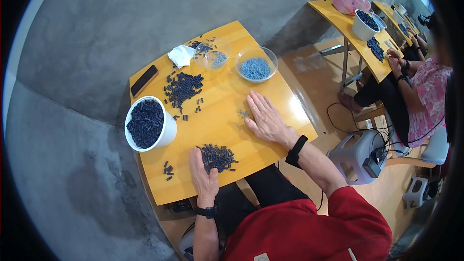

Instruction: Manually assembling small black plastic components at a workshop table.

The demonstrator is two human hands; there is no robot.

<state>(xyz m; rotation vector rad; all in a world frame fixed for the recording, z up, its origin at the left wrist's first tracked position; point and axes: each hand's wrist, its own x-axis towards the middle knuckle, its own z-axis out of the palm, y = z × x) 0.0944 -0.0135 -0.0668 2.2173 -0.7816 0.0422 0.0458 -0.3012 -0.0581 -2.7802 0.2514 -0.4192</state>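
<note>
The left hand's (pixel 205 176) fingers are extended, thumb apart, beside the dark pile (pixel 218 158) at the table's (pixel 220 125) 6 o'clock; a careless sweep could spill pieces over the near edge. The right hand (pixel 268 122) lies flat, fingers straightened; sliding toward 9 o'clock could scatter the silvery bits (pixel 243 114).

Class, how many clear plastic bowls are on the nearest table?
2. Both are toward the far end of the table: one bowl beside the white tissue, the other bowl to its right, holding blue-grey pieces. None seems hidden.
</note>
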